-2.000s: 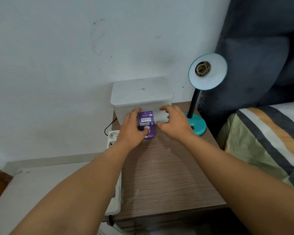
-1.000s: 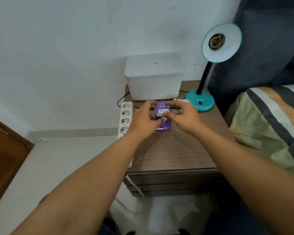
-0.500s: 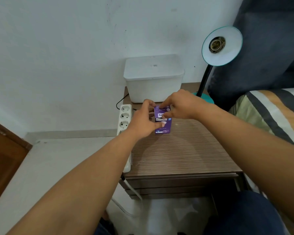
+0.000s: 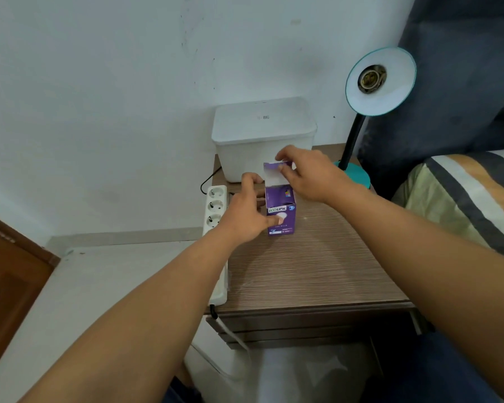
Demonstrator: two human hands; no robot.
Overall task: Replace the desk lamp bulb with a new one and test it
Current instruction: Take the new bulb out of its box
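Observation:
A purple bulb box (image 4: 282,218) stands upright on the wooden nightstand (image 4: 312,269). My left hand (image 4: 246,212) grips its left side, thumb on the front. My right hand (image 4: 309,175) pinches the box's top flap (image 4: 274,174), which is lifted open and shows its white inside. The bulb inside is hidden. The teal desk lamp (image 4: 380,81) stands at the back right, its shade tilted toward me. Its socket (image 4: 371,78) is bare with no bulb in it.
A white lidded plastic bin (image 4: 262,132) sits at the back of the nightstand against the wall. A white power strip (image 4: 216,210) hangs along the nightstand's left edge. A bed with a striped cover (image 4: 472,199) is at the right. A wooden door (image 4: 9,283) is at the left.
The box was lying near the bin two seconds ago; both hands brought it forward and stood it up. My right hand has now lifted the top flap open.

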